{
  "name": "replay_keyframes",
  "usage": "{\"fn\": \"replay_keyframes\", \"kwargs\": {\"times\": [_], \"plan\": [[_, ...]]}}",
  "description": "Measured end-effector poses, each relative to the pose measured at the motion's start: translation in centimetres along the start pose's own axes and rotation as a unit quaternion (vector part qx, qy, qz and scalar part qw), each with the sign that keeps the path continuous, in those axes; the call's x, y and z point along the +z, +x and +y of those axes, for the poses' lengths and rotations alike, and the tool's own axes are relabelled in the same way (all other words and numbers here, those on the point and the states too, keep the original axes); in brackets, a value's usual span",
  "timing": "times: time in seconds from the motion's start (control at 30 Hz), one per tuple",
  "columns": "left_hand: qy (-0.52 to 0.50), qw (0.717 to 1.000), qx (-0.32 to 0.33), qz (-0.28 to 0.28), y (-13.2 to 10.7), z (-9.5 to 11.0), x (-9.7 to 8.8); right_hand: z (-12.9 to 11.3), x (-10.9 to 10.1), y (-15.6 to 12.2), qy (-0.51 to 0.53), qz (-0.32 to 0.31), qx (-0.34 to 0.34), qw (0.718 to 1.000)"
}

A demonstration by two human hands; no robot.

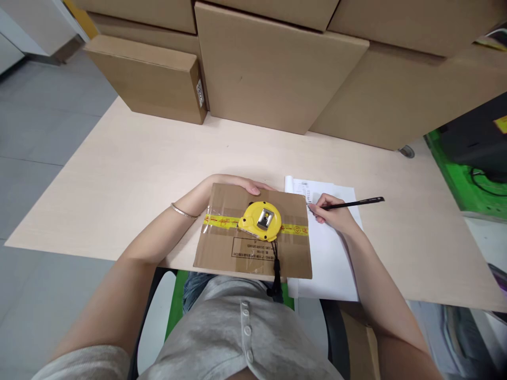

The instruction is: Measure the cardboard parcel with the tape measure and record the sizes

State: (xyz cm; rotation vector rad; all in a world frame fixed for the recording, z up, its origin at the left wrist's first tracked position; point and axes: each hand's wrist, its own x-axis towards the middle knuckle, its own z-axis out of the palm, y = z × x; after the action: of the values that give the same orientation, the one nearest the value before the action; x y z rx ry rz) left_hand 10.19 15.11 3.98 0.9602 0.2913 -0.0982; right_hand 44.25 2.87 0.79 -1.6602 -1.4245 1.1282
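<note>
My right hand (330, 209) is closed around a black pen (358, 203), its tip end at the written lines of a white paper pad (330, 264). Beside it, a small cardboard box (222, 250) with yellow printed tape lies at the table's front edge, overlapping the pad's left side. A yellow tape measure (261, 220) rests on top of the box, its black wrist strap hanging over the front edge. My left hand (253, 186) lies along the far edge of the box, thumb at the edge and fingers stretched out, partly hidden behind it.
Large cardboard boxes (269, 68) stand along the back of the pale wooden table (158, 142). A flatter box (146, 79) stands at the back left. A round cable grommet (406, 152) sits at the back right. Black equipment (471, 142) is beyond the right edge.
</note>
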Motion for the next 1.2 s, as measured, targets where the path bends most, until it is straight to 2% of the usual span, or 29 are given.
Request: {"fn": "replay_keyframes", "kwargs": {"times": [0.23,0.43,0.87,1.07,1.2], "plan": [[-0.009,1.000,0.000,0.020,-0.2,-0.5,-0.4,0.0,0.0,0.0,-0.009,-0.005,0.004,1.000],[0.009,1.000,0.015,-0.010,0.0,-0.3,-0.3,-0.3,0.0,0.0,-0.023,-0.001,0.008,1.000],[0.010,1.000,0.025,-0.015,0.1,0.0,0.2,-0.5,0.0,0.0,-0.056,0.007,0.016,0.998],[0.013,1.000,0.023,0.012,-0.1,-0.1,0.3,-0.7,-0.3,0.1,-0.112,-0.014,0.024,0.993],[0.015,1.000,0.019,0.010,-0.1,-0.4,0.0,-1.3,-0.6,-0.3,-0.194,0.008,0.033,0.980]]}}
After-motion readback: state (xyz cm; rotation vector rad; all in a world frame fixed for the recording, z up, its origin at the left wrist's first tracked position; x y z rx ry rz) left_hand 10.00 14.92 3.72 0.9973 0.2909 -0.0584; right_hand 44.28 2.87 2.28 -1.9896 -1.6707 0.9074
